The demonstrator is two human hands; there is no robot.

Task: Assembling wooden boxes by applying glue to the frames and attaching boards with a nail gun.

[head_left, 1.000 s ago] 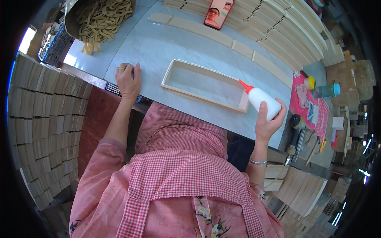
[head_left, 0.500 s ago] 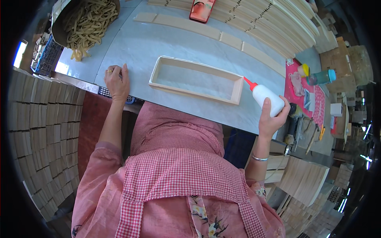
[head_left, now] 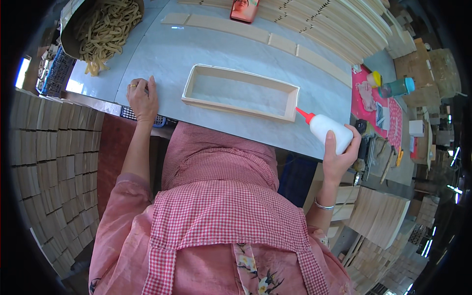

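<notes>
A long rectangular frame of thin pale wood (head_left: 238,110) lies on the grey-white marbled tabletop (head_left: 162,59), in front of the person, its near long side close to the table edge. The right hand (head_left: 340,155) holds a white plastic squeeze bottle with a red conical nozzle (head_left: 325,132), the fingers wrapped around its body and the thumb opposed. The tilted nozzle's tip is at the frame's right end (whether it touches the wood cannot be told). The left hand (head_left: 143,101) rests on the tabletop, left of the frame, its fingers loosely curled; whether they enclose anything cannot be told.

Extent of work: a thin white bead (head_left: 246,73) shows along the far rim and the left end. Judged by this, those sides appear coated, the right end appears in progress, and the near rim appears uncoated.

Lettering: none is legible on the bottle or the frame; the bottle's visible side looks plain white.
</notes>
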